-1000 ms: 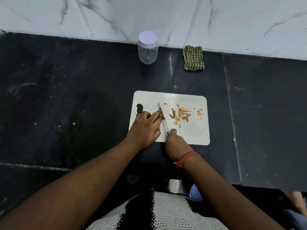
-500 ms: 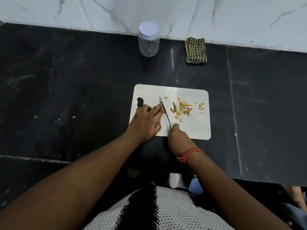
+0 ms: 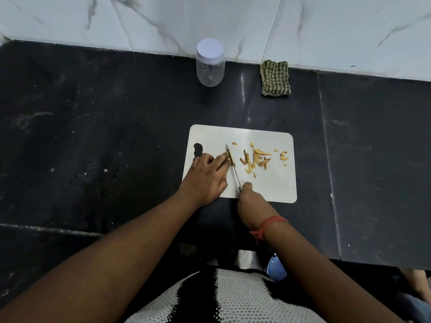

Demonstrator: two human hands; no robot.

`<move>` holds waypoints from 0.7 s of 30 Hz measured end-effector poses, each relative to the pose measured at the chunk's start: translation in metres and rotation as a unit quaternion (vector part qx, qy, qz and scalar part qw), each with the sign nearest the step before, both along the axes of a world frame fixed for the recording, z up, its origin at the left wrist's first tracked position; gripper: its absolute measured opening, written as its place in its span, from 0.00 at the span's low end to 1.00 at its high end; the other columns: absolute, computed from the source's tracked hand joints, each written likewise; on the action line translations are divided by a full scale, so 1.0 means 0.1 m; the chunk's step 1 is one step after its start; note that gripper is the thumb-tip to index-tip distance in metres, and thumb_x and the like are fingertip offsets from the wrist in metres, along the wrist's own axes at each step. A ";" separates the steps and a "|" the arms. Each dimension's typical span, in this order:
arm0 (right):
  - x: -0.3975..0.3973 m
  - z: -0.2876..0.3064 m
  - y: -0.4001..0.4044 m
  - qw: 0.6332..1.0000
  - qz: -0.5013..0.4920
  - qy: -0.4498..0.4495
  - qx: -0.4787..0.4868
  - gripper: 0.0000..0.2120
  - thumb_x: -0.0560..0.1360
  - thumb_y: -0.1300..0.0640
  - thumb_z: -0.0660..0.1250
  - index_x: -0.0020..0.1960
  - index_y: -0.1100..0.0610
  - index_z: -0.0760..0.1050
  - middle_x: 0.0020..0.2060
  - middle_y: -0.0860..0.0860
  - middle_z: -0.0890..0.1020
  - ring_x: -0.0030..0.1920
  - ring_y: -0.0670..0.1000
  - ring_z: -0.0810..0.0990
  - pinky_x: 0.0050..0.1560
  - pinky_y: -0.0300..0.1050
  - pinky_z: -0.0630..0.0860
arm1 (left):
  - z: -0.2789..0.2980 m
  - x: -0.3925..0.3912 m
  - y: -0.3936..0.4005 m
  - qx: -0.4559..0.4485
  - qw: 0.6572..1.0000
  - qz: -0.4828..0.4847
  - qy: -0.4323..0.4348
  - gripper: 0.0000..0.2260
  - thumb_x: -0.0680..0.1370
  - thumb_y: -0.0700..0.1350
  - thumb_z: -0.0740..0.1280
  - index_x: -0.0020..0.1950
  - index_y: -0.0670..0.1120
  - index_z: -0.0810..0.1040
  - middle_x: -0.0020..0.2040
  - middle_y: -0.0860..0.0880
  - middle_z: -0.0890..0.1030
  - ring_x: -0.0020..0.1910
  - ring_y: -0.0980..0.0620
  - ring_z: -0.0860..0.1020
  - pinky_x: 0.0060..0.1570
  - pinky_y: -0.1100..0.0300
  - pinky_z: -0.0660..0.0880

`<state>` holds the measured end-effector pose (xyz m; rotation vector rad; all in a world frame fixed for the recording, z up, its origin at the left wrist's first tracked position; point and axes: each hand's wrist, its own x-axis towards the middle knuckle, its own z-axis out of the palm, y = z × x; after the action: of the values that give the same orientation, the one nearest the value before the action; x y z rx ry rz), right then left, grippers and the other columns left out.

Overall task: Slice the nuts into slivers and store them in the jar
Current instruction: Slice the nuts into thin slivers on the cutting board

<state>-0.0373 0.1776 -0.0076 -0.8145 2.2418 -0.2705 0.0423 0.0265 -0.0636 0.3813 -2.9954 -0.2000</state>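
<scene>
the left hand [image 3: 205,177] lies flat on the white rectangular plastic cutting board [image 3: 275,185] near its left edge, fingertips pressed onto a pale yellow nut [image 3: 231,158] to keep it from skidding. the right hand [image 3: 250,199], at the board's near edge, is closed round the handle of a thin steel knife [image 3: 233,166], blade laid right beside those fingertips for a narrow cut. the cut tan slivers [image 3: 255,159] lie scattered toward the board's right edge, clear of the blade. the clear plastic jar with white lid [image 3: 210,62] waits capped at the black counter's [image 3: 93,136] back edge, beside a folded green checked cloth [image 3: 275,78].
</scene>
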 end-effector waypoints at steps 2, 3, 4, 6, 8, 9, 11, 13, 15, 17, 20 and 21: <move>0.05 -0.03 0.09 1.000 0.002 0.007 -0.003 0.07 0.78 0.67 0.52 0.55 0.61 0.62 0.32 0.50 0.71 0.31 0.51 0.71 0.37 0.47 0.68 | 0.00 0.00 -0.01 -0.001 1.000 0.000 0.005 0.22 0.78 0.51 0.62 0.70 0.45 0.76 0.72 0.49 0.72 0.53 0.45 0.71 0.51 0.48 0.72; 0.05 -0.04 0.11 1.000 0.004 0.008 -0.006 0.07 0.78 0.67 0.52 0.55 0.61 0.63 0.31 0.50 0.70 0.30 0.50 0.70 0.37 0.47 0.69 | 0.00 -0.01 -0.02 -0.001 1.000 0.001 0.005 0.22 0.77 0.51 0.62 0.70 0.45 0.76 0.72 0.49 0.72 0.53 0.45 0.71 0.51 0.48 0.72; 0.03 -0.04 0.10 1.000 0.007 0.007 -0.006 0.06 0.78 0.67 0.52 0.55 0.61 0.62 0.31 0.50 0.70 0.29 0.49 0.70 0.36 0.47 0.68 | 0.01 -0.01 -0.03 -0.001 1.000 0.002 0.004 0.23 0.77 0.51 0.62 0.71 0.45 0.76 0.72 0.49 0.72 0.53 0.45 0.71 0.51 0.48 0.72; 0.01 -0.03 0.05 1.000 0.009 0.002 -0.012 0.06 0.79 0.67 0.52 0.55 0.62 0.63 0.30 0.50 0.70 0.29 0.47 0.69 0.35 0.45 0.66 | 0.00 -0.01 -0.04 -0.001 1.000 0.001 0.002 0.23 0.78 0.51 0.61 0.71 0.45 0.75 0.72 0.48 0.72 0.53 0.44 0.71 0.51 0.47 0.72; -0.01 -0.03 0.00 1.000 0.005 -0.002 -0.021 0.08 0.79 0.67 0.52 0.57 0.63 0.64 0.30 0.49 0.68 0.29 0.46 0.68 0.34 0.43 0.64 | 0.00 -0.01 -0.04 0.000 1.000 0.001 0.002 0.23 0.78 0.51 0.61 0.71 0.44 0.75 0.73 0.48 0.72 0.53 0.44 0.71 0.51 0.47 0.72; -0.04 -0.03 -0.02 1.000 0.000 -0.005 -0.022 0.08 0.79 0.67 0.53 0.58 0.64 0.64 0.30 0.49 0.68 0.29 0.46 0.67 0.35 0.43 0.64 | 0.00 -0.02 -0.04 0.002 1.000 0.003 0.002 0.23 0.79 0.51 0.61 0.71 0.44 0.75 0.73 0.48 0.72 0.53 0.44 0.71 0.51 0.47 0.72; -0.07 -0.03 -0.04 1.000 -0.007 -0.010 -0.020 0.08 0.79 0.67 0.53 0.58 0.63 0.64 0.31 0.49 0.68 0.31 0.49 0.69 0.37 0.44 0.65 | 0.00 -0.02 -0.03 0.007 1.000 0.004 0.001 0.23 0.79 0.51 0.61 0.72 0.44 0.74 0.73 0.48 0.71 0.53 0.45 0.71 0.52 0.47 0.72; -0.07 -0.03 -0.03 1.000 -0.008 -0.008 -0.021 0.08 0.79 0.67 0.53 0.58 0.63 0.64 0.31 0.49 0.68 0.33 0.51 0.70 0.37 0.44 0.65 | 0.00 -0.02 -0.02 0.007 1.000 0.006 0.001 0.23 0.79 0.52 0.61 0.72 0.44 0.74 0.73 0.48 0.71 0.53 0.45 0.71 0.52 0.47 0.72; -0.04 -0.03 0.03 1.000 -0.001 -0.003 -0.016 0.08 0.79 0.67 0.53 0.58 0.63 0.64 0.31 0.49 0.69 0.32 0.51 0.70 0.36 0.44 0.65 | 0.01 -0.02 -0.01 0.009 1.000 0.011 -0.007 0.23 0.79 0.52 0.61 0.72 0.45 0.74 0.74 0.49 0.70 0.53 0.45 0.71 0.52 0.47 0.72; 0.00 -0.05 0.09 1.000 0.010 0.005 -0.011 0.06 0.80 0.66 0.53 0.56 0.63 0.64 0.33 0.53 0.73 0.33 0.52 0.73 0.35 0.47 0.68 | 0.02 -0.02 0.01 0.006 1.000 0.009 -0.013 0.24 0.79 0.52 0.60 0.73 0.45 0.73 0.74 0.49 0.69 0.53 0.45 0.70 0.52 0.48 0.71; 0.01 -0.04 0.13 1.000 0.027 -0.001 -0.005 0.04 0.80 0.65 0.53 0.54 0.61 0.63 0.35 0.54 0.75 0.34 0.52 0.75 0.36 0.49 0.70 | 0.02 -0.03 -0.02 0.005 1.000 0.011 -0.010 0.24 0.79 0.52 0.61 0.73 0.44 0.73 0.74 0.49 0.69 0.53 0.45 0.71 0.52 0.46 0.72; 0.01 -0.04 0.12 1.000 0.025 -0.008 -0.008 0.03 0.80 0.65 0.53 0.53 0.60 0.62 0.34 0.53 0.74 0.32 0.50 0.73 0.34 0.47 0.68 | 0.02 -0.02 -0.02 0.005 1.000 0.010 -0.012 0.24 0.79 0.52 0.61 0.73 0.44 0.73 0.75 0.49 0.69 0.53 0.45 0.70 0.52 0.46 0.72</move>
<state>-0.0363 0.1895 -0.0120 -0.8727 2.2034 -0.2711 0.0404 0.0249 -0.0616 0.4174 -3.0134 -0.2089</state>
